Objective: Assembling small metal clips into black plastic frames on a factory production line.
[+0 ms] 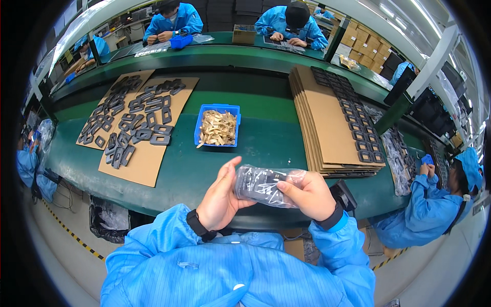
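A clear plastic bag with a dark, block-shaped part inside (258, 184) is held level in front of my chest, over the near edge of the green bench. My right hand (314, 198) grips its right end, thumb pressed on top. At the left end, my left hand (216, 202) is open with its fingers stretched out, the bag resting against the palm side. What the part is cannot be made out through the shiny film. Beyond my hands stands a blue bin (219, 145) full of small gold-coloured metal pieces (217, 125).
Black rectangular frames (151, 120) lie scattered on cardboard sheets (138, 171) at left. On the right is a cardboard stack (319, 117) carrying rows of black frames (358, 128). A lined bin (110, 217) stands below. Co-workers in blue sit opposite and at right (424, 204).
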`<action>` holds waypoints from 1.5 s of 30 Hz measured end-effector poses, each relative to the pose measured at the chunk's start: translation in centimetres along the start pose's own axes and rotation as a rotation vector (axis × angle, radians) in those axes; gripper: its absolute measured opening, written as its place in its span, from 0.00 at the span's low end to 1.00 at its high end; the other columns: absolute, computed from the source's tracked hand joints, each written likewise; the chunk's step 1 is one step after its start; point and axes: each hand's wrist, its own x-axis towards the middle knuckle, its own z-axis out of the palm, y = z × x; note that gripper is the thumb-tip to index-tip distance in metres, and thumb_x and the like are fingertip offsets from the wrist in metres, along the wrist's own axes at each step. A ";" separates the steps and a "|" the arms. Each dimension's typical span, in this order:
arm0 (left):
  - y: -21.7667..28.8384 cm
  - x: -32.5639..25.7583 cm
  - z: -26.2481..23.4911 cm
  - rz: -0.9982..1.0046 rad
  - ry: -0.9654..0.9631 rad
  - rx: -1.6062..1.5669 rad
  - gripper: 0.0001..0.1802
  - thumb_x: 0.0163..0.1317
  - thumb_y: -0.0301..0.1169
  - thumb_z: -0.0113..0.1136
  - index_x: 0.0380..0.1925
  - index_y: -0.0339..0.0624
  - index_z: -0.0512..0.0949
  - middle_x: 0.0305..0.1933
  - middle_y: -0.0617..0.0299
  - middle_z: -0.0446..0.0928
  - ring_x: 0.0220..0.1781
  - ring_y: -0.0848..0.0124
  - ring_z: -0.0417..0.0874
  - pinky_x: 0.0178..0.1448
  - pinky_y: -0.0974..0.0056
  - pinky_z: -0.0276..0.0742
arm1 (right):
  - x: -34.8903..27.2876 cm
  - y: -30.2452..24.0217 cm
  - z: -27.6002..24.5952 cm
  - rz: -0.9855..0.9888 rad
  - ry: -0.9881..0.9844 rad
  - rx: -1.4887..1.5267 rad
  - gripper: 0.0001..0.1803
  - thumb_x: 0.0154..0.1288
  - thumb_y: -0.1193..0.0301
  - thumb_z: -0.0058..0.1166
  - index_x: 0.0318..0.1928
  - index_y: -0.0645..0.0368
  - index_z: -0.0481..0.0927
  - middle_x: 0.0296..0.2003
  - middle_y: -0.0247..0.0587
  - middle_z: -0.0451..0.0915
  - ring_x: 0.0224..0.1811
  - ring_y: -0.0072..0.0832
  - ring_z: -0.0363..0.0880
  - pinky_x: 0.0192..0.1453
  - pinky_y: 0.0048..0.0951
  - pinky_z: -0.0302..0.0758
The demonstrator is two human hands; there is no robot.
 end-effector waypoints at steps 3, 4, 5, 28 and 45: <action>-0.2 0.3 -0.6 -0.127 -0.045 -0.019 0.26 0.79 0.48 0.33 0.66 0.45 0.61 0.63 0.53 0.72 0.61 0.61 0.78 0.64 0.50 0.77 | 0.1 0.2 -0.1 -0.055 -0.122 0.199 0.08 0.71 0.71 0.58 0.38 0.64 0.79 0.29 0.33 0.82 0.30 0.14 0.77 0.32 0.20 0.73; -0.4 0.4 -0.9 -0.196 -0.080 -0.031 0.25 0.79 0.47 0.33 0.65 0.44 0.64 0.62 0.54 0.73 0.62 0.61 0.78 0.66 0.49 0.76 | 0.1 -0.1 0.1 -0.055 -0.124 0.199 0.08 0.71 0.71 0.58 0.38 0.64 0.79 0.29 0.33 0.82 0.30 0.14 0.77 0.32 0.20 0.73; -0.6 0.3 -1.0 -0.213 -0.073 -0.057 0.25 0.79 0.46 0.35 0.64 0.42 0.67 0.62 0.55 0.74 0.64 0.62 0.77 0.69 0.49 0.73 | 0.0 -0.6 0.5 -0.040 -0.101 0.298 0.08 0.71 0.71 0.57 0.38 0.64 0.79 0.30 0.33 0.82 0.31 0.14 0.78 0.33 0.19 0.73; -2.8 1.1 -2.1 -0.314 -0.254 -0.234 0.25 0.78 0.46 0.41 0.66 0.44 0.64 0.64 0.59 0.71 0.62 0.70 0.76 0.66 0.62 0.77 | 0.9 2.2 -3.2 0.000 -0.091 0.147 0.10 0.70 0.70 0.59 0.31 0.62 0.81 0.27 0.33 0.80 0.26 0.17 0.79 0.29 0.20 0.76; -2.8 1.4 -2.7 -0.321 -0.214 -0.366 0.20 0.79 0.38 0.40 0.65 0.42 0.65 0.61 0.58 0.73 0.59 0.69 0.79 0.61 0.63 0.82 | 1.1 0.8 -1.1 -0.236 0.165 0.120 0.22 0.68 0.71 0.61 0.16 0.57 0.69 0.16 0.25 0.72 0.23 0.11 0.68 0.27 0.20 0.66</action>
